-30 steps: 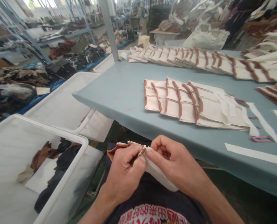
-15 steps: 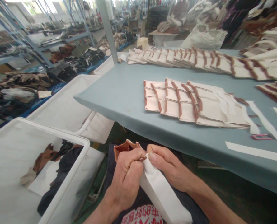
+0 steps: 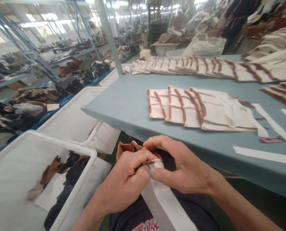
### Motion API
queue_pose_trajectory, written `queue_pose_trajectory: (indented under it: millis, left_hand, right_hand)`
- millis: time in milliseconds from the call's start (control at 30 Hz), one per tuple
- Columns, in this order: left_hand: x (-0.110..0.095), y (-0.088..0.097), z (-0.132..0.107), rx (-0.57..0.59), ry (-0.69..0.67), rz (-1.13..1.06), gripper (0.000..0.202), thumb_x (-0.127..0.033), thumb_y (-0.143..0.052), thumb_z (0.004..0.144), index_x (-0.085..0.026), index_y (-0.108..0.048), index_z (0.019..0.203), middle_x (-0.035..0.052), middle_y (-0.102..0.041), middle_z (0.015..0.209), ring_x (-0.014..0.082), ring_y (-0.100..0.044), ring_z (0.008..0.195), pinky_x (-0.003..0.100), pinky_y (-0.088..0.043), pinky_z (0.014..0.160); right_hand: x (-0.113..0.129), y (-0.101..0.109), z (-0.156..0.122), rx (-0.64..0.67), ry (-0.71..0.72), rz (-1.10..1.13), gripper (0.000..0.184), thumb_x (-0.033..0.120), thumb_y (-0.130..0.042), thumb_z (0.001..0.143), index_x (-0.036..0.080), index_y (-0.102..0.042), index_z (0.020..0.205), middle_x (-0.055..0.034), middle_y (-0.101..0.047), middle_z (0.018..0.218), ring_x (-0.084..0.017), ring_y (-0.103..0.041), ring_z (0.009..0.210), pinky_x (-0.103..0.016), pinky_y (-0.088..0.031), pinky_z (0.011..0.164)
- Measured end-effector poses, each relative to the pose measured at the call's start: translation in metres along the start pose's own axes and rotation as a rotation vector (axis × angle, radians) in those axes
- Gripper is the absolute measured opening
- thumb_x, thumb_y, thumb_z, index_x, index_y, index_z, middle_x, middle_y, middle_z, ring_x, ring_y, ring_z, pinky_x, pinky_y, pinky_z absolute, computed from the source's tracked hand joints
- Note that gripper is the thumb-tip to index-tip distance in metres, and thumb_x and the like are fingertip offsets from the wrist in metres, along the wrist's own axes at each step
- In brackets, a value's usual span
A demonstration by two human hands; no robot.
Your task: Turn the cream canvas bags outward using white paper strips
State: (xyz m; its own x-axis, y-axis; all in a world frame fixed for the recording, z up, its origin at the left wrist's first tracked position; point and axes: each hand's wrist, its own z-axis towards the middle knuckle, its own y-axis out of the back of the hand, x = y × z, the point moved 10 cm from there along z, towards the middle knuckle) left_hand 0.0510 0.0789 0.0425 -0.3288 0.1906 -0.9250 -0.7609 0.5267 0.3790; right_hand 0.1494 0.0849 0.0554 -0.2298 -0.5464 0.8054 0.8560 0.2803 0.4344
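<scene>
My left hand (image 3: 123, 186) and my right hand (image 3: 181, 168) meet just below the table's front edge, over my lap. Both are closed in a pinch on a small brown fabric piece (image 3: 126, 148) and the end of a white strip (image 3: 162, 202) that runs down toward my body. The left hand's fingers curl over the piece from the left; the right thumb presses the strip's end from the right. Most of the brown piece is hidden behind my fingers.
A grey-blue table (image 3: 128, 102) carries overlapping cream panels with brown trim (image 3: 196, 107), a longer row behind (image 3: 205, 65), loose white strips (image 3: 263, 155) and a small pink object (image 3: 270, 140). White bins (image 3: 68, 170) with dark scraps stand at my left. Metal shelving fills the background.
My hands have risen slightly and the right hand's fingers now arch over the brown piece. More of the white strip hangs down between my hands. The view shifted a little.
</scene>
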Motion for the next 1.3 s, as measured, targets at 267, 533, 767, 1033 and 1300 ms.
queue_pose_trajectory:
  millis: [267,533,767,1033,1300]
  left_hand:
    - [0.004,0.004,-0.010,-0.064,0.110,0.029,0.012,-0.012,-0.050,0.090,-0.021,-0.055,0.083,-0.0073,-0.061,0.069,0.0089,-0.053,0.059,0.019,-0.038,0.052]
    - [-0.027,-0.001,-0.019,-0.139,-0.434,0.359,0.027,0.000,-0.047,0.085,-0.023,-0.053,0.097,-0.0041,-0.066,0.080,0.0096,-0.062,0.069,0.020,-0.044,0.066]
    - [-0.005,-0.009,-0.024,-0.150,-0.669,0.269,0.032,-0.003,-0.048,0.083,-0.024,-0.056,0.106,0.0004,-0.063,0.069,0.0142,-0.058,0.058,0.026,-0.040,0.058]
    - [0.007,0.000,-0.025,-0.279,-0.530,0.153,0.016,-0.016,-0.052,0.095,-0.023,-0.062,0.105,0.0019,-0.069,0.075,0.0152,-0.061,0.062,0.028,-0.044,0.061]
    - [0.020,-0.009,-0.001,0.146,-0.065,0.051,0.047,-0.039,-0.035,0.108,-0.019,-0.044,0.067,-0.0039,-0.043,0.062,0.0105,-0.040,0.056,0.024,-0.032,0.053]
  right_hand:
    - [0.012,-0.014,0.004,0.192,0.078,-0.193,0.030,0.020,-0.061,0.088,0.020,-0.040,0.066,0.0072,-0.040,0.063,-0.009,-0.035,0.057,-0.028,-0.025,0.058]
    - [-0.016,-0.024,-0.007,0.319,-0.255,0.161,0.032,0.026,-0.064,0.087,0.021,-0.041,0.065,0.0075,-0.035,0.061,-0.008,-0.031,0.055,-0.025,-0.021,0.051]
    - [-0.036,-0.051,-0.025,0.366,-0.446,0.756,0.059,0.073,-0.051,0.094,0.020,-0.043,0.070,0.0064,-0.036,0.065,-0.007,-0.027,0.055,-0.022,-0.021,0.047]
    - [-0.033,-0.033,-0.025,0.341,-0.389,0.430,0.039,0.047,-0.051,0.104,0.019,-0.051,0.077,0.0047,-0.045,0.068,-0.009,-0.038,0.059,-0.023,-0.031,0.053]
    - [0.013,-0.009,-0.021,0.367,-0.041,-0.217,0.030,0.021,-0.042,0.107,0.020,-0.064,0.088,-0.0033,-0.071,0.081,-0.016,-0.063,0.073,-0.030,-0.042,0.068]
